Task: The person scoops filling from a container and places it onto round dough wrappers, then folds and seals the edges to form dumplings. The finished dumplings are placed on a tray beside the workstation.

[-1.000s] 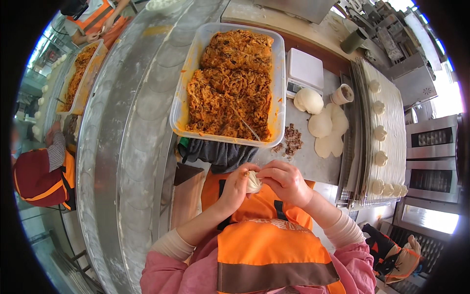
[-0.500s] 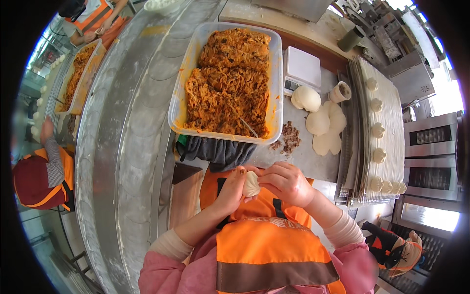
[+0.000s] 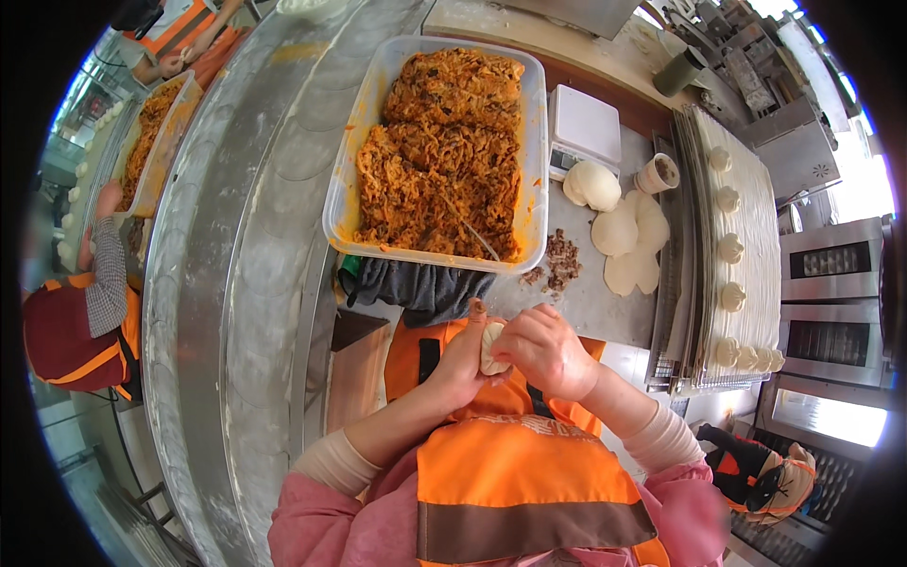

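A pleated white stuffed bun (image 3: 492,348) is held in front of my orange apron. My left hand (image 3: 461,357) cups it from the left, thumb pointing up. The fingers of my right hand (image 3: 552,352) pinch the dough at its right side. Just beyond my hands stands a clear plastic tub (image 3: 416,255) of orange-brown shredded filling (image 3: 439,180), with a thin utensil handle (image 3: 472,230) sticking out of it. On the metal table lie flat dough rounds (image 3: 635,244), stacked dough rounds (image 3: 592,185) and a heap of brown crumbly bits (image 3: 563,262).
Right of the table, a cloth-covered tray (image 3: 699,283) holds several pleated buns. A white scale (image 3: 584,128) and a small cup (image 3: 658,174) stand behind the dough. A dark cloth (image 3: 416,288) lies below the tub. Coworkers are at left and lower right.
My right hand has shifted slightly left and closer over the bun, which is turned more edge-on. My left thumb has risen. At far left, a coworker's arm has reached further up toward another tub.
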The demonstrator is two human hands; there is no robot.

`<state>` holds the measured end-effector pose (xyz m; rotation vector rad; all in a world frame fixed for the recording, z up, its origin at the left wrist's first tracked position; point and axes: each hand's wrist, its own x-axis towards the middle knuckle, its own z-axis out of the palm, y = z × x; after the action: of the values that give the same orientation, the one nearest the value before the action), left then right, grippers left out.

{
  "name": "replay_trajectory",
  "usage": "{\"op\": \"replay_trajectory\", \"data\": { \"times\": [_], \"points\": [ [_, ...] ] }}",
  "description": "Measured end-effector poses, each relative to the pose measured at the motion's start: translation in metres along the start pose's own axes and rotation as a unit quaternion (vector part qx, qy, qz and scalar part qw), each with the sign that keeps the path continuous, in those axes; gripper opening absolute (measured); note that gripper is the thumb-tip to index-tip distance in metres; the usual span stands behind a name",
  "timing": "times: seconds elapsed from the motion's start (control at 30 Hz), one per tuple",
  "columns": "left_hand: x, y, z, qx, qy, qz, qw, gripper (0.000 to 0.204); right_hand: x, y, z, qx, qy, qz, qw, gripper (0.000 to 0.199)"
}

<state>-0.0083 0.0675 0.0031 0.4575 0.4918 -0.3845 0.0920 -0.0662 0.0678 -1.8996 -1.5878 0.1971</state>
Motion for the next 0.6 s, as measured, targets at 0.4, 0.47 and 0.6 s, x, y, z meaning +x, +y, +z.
{"op": "replay_trajectory", "data": {
  "times": [0.4,0.47,0.6],
  "points": [
    [-0.001,-0.013,0.022,-0.026,0.076,0.174,0.981,0.055,-0.010,0.000,0.013,-0.046,0.077,0.088,0.992,0.024],
    [0.000,-0.017,0.018,-0.038,0.062,0.160,0.984,0.053,-0.014,-0.001,0.014,-0.085,0.053,0.057,0.993,0.023],
    [0.006,-0.016,0.002,-0.030,0.000,0.115,0.993,0.047,-0.013,-0.004,0.005,-0.091,0.029,0.031,0.995,0.025]
  ]
}}
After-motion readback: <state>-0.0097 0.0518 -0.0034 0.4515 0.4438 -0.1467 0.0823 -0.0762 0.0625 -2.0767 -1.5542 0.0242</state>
